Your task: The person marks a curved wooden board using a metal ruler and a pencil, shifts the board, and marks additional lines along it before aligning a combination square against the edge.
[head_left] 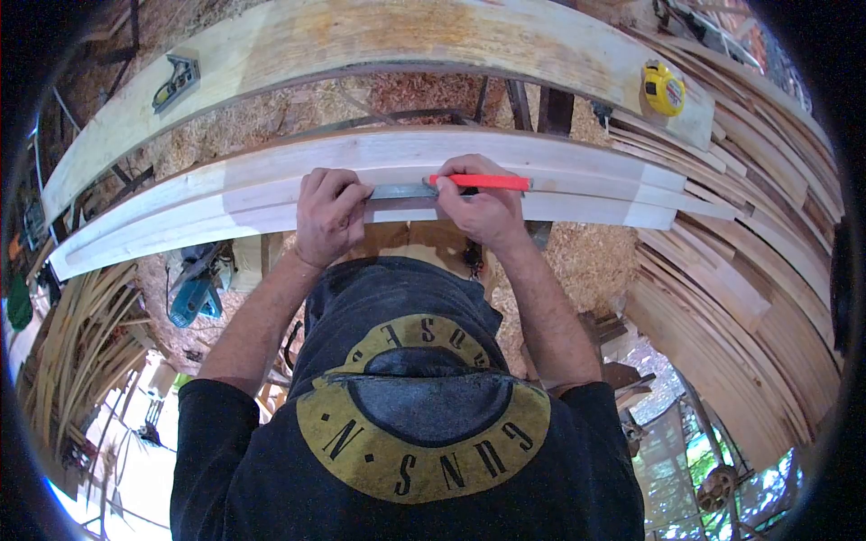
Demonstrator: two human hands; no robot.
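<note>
Long pale planks (262,194) lie side by side in front of me. A flat metal ruler (403,191) rests along them between my hands. My left hand (330,216) is closed at the ruler's left end, thumb and fingers pressing it to the wood. My right hand (484,206) grips a red carpenter's pencil (492,182), its tip pointing left near the ruler's upper edge. The right thumb sits by the ruler's right end; whether it presses on the ruler I cannot tell.
A wide board (361,45) beyond bears a yellow tape measure (665,88) and a small metal hand plane (177,83). Stacked strips (758,270) fill the right side, with more strips (77,370) at left. A teal power tool (194,298) sits below the planks, among wood shavings (591,261).
</note>
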